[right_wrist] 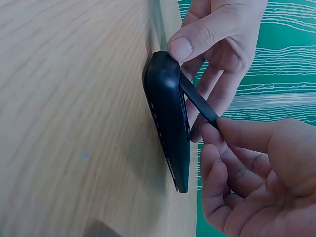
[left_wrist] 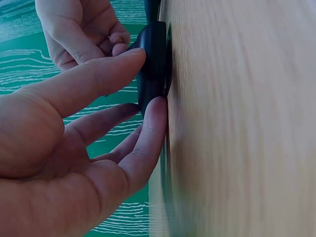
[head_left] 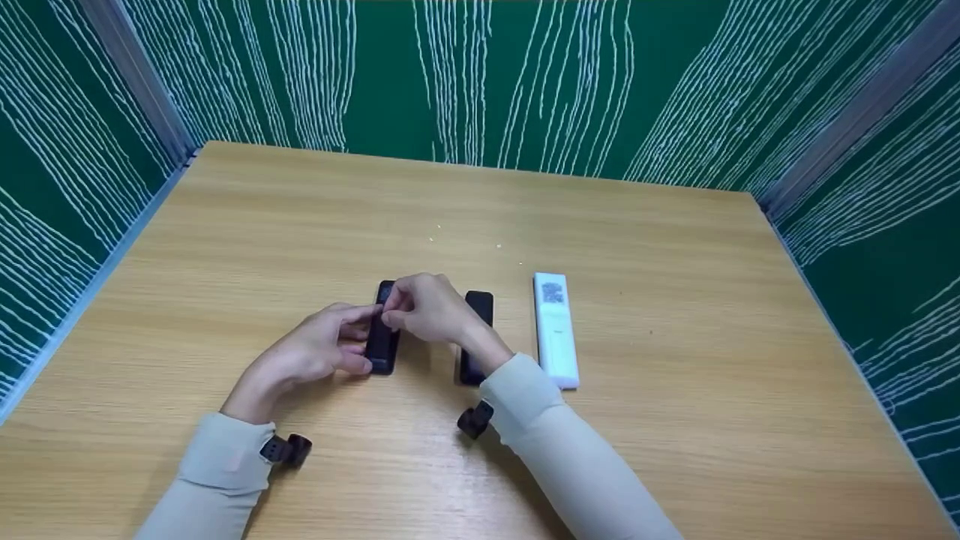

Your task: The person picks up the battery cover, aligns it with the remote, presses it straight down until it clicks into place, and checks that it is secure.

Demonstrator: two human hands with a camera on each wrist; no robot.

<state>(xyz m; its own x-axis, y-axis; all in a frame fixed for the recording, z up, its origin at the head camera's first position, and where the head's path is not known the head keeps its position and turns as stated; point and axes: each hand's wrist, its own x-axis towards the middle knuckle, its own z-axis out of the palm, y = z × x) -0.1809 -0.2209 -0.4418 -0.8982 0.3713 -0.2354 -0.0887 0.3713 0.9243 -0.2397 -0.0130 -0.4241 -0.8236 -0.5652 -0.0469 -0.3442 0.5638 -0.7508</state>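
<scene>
A black remote control lies face down on the table in front of me, between my two hands. My left hand steadies it from the left, thumb and fingers at its edges. My right hand reaches over it and pinches the free end of its battery cover. In the right wrist view the cover stands tilted up from the remote's back, its other end still against the body. The inside of the battery compartment is mostly hidden.
A second black remote lies to the right, partly under my right forearm. Further right is a white remote with a printed label. Several tiny pale specks dot the wooden table. Green patterned panels stand around the table.
</scene>
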